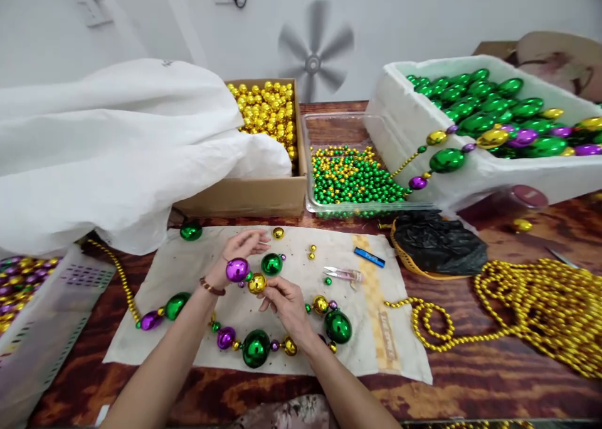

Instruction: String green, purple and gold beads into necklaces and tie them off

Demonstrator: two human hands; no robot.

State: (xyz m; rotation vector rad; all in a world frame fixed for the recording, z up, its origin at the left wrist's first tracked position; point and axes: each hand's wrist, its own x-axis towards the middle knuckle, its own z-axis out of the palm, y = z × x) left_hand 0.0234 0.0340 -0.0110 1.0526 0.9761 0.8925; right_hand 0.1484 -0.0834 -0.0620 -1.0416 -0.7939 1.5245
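Observation:
My right hand (286, 300) pinches a bead string beside a shiny gold bead (257, 283). A large purple bead (237, 270) hangs on that same string, in front of my left wrist. My left hand (242, 243) has its fingers stretched out, just above a green bead (271, 264). Below both hands, the strung beads curve over the cloth (188, 347): a purple one (226, 338), a big green one (256, 348) and another green one (338, 326) at the right. My right forearm hides part of this string.
Thread snips (344, 273) and a blue box cutter (369, 257) lie on the cloth. Behind stand a carton of gold beads (244, 197), a clear tray (308, 190) of small beads and a foam box (527, 181). Gold bead chains (540, 316) are heaped at the right.

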